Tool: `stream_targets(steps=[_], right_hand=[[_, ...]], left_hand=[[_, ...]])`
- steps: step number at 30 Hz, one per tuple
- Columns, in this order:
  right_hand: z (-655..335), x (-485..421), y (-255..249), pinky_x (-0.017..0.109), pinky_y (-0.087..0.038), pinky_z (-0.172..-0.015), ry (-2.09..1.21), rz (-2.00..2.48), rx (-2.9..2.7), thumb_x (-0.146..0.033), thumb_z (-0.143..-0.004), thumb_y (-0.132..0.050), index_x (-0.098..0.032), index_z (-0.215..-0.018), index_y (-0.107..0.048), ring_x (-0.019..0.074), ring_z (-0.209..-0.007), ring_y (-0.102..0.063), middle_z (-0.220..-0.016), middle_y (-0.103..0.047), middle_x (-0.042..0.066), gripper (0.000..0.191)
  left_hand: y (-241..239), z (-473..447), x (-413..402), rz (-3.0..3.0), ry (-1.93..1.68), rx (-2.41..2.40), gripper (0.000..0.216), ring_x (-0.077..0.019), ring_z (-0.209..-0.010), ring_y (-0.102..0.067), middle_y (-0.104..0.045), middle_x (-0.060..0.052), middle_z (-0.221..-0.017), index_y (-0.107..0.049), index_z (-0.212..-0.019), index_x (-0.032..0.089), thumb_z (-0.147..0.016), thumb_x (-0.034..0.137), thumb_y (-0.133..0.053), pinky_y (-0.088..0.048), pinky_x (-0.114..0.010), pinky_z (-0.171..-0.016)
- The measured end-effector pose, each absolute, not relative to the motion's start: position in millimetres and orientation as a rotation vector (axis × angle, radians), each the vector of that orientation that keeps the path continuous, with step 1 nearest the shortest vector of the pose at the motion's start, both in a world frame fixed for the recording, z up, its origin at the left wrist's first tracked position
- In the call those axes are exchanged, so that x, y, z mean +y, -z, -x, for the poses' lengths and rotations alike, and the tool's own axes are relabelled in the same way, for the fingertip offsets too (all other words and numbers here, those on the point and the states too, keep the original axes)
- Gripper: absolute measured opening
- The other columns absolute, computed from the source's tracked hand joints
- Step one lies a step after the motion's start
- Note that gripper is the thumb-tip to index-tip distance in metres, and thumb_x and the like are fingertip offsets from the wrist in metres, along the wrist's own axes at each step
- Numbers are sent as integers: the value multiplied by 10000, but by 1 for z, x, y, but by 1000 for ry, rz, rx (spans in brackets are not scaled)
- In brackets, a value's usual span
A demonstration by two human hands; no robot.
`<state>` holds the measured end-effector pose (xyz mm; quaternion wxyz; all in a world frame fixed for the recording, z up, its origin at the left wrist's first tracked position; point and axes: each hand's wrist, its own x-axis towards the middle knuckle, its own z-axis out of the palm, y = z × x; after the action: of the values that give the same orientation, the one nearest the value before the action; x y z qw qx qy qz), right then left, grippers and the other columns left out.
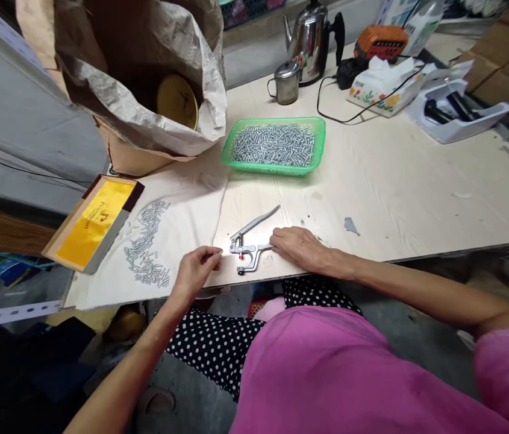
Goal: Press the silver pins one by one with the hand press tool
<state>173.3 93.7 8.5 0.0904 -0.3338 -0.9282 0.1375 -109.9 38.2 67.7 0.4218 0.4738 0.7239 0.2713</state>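
A pair of snap fastener pliers (248, 249) lies near the table's front edge, its two handles spread apart and a spring between them. My right hand (297, 246) is closed round the end of its lower handle. Left of the pliers' jaws, my left hand (200, 268) is pinched, thumb against fingers; whatever sits between the fingertips is too small to name. Beyond that hand, a loose pile of small silvery metal pieces (146, 247) is spread on a white cloth (191, 223). A green plastic basket (276, 171) farther back is filled with similar pieces.
A large paper sack (146, 144) stands at the back left, a yellow-topped box (96, 220) in front of it. Behind the basket are a metal cup (287, 84) and kettle (311, 45). A tissue pack (380, 90), cable and white tray (457, 123) lie back right.
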Motion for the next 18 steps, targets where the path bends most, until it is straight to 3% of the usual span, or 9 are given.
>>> stream_targets(steps=[8, 18], right_hand=[[-178, 88, -19, 348, -272, -652, -236, 885, -2763, -33, -987, -419, -174, -917, -605, 170, -715, -460, -865, -635, 60, 244], [-177, 84, -30, 360, -274, -650, -278, 856, -2785, -14, -988, -394, -178, -923, -600, 179, -725, -479, -880, -643, 69, 271]], left_hand=[[-58, 66, 22, -815, -682, 1787, 497, -129, -592, -576, -695, -35, -701, -706, -752, 156, -520, 572, -846, -461, -243, -551], [-52, 60, 18, -772, -641, 1791, 526, -108, -528, -491, -618, -3, -620, -665, -681, 169, -514, 641, -827, -415, -235, -496]])
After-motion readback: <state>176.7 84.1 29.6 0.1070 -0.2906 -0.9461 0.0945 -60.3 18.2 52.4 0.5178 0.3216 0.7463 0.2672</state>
